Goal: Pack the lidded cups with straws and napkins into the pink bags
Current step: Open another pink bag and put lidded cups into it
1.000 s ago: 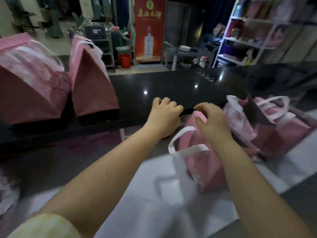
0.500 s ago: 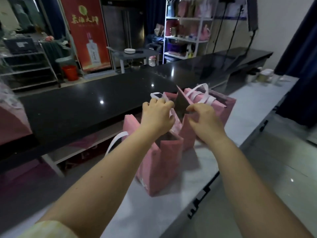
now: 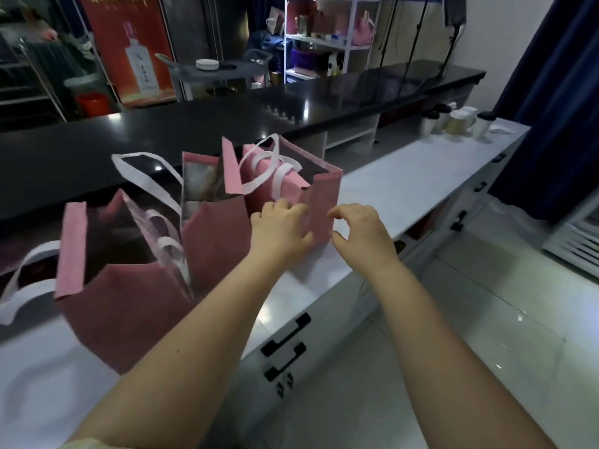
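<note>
Three pink bags with white handles stand open on the white counter (image 3: pixel 405 186): a left bag (image 3: pixel 123 303), a middle bag (image 3: pixel 214 234) and a right bag (image 3: pixel 324 196). My left hand (image 3: pixel 280 228) rests against the near wall of the right bag, fingers on its surface. My right hand (image 3: pixel 359 231) hovers just right of that bag with loosely curled fingers and holds nothing. Several lidded cups (image 3: pixel 453 123) stand at the far right end of the counter, with something white and flat (image 3: pixel 500 128) beside them. I see no straws.
A long black counter (image 3: pixel 194 131) runs behind the bags. Drawers with black handles (image 3: pixel 285 332) line the white counter's front. A white shelf unit (image 3: pixel 327 37), a red poster (image 3: pixel 129 47) and a dark curtain (image 3: pixel 551 92) stand in the background.
The view has swung right and down. Both hands have come off the middle bag's rim and dropped to the right bag; my right hand now holds nothing.
</note>
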`<action>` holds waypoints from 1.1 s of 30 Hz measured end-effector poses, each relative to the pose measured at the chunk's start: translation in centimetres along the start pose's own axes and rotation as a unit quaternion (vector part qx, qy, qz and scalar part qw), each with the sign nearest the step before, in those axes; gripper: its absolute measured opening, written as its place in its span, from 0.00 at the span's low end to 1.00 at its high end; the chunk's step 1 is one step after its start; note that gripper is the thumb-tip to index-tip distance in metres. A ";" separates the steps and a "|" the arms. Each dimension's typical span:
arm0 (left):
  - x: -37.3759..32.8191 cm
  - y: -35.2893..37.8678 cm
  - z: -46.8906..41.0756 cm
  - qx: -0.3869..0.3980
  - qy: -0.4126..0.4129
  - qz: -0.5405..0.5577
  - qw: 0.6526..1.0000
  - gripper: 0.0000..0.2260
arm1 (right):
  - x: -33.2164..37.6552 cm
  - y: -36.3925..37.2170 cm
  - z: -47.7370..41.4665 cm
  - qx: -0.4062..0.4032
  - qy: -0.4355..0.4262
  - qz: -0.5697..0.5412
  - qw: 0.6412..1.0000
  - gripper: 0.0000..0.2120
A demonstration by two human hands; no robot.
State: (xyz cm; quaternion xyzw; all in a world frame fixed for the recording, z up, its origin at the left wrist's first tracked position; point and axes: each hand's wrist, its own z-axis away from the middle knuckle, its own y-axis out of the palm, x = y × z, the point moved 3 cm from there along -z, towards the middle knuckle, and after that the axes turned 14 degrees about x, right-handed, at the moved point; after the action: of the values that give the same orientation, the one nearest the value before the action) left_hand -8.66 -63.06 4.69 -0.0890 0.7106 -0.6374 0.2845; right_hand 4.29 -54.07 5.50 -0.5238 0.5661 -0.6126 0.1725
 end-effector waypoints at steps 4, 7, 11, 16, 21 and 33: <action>-2.5 2.4 -1.6 -0.022 -0.021 0.003 1.000 0.18 | -4.4 0.1 -0.4 0.029 0.007 0.001 1.000 0.14; -3.0 2.0 -3.9 -0.066 -0.035 0.015 0.997 0.18 | -6.5 -0.3 -2.1 0.020 0.005 -0.009 1.000 0.14; -2.7 1.2 -7.8 -0.108 -0.054 0.017 0.993 0.17 | -8.1 -0.2 -5.7 0.021 -0.019 -0.013 1.000 0.15; -1.7 -0.1 -12.9 -0.159 -0.066 0.061 0.983 0.13 | -9.5 -0.8 -11.1 0.005 -0.068 0.000 0.998 0.14; -0.2 -2.2 -17.6 -0.167 -0.100 0.070 0.978 0.11 | -9.8 -3.1 -18.3 -0.003 -0.120 0.013 0.993 0.11; 1.8 -2.9 -20.5 -0.191 -0.204 0.012 0.960 0.10 | -10.6 0.1 -31.0 0.097 -0.249 -0.044 0.963 0.08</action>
State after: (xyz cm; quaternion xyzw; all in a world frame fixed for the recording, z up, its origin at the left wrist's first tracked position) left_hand -21.41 -46.93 7.47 -0.2611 0.7471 -0.4548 0.4083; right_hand -17.50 -29.69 6.61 -0.6648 0.4197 -0.5220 0.3307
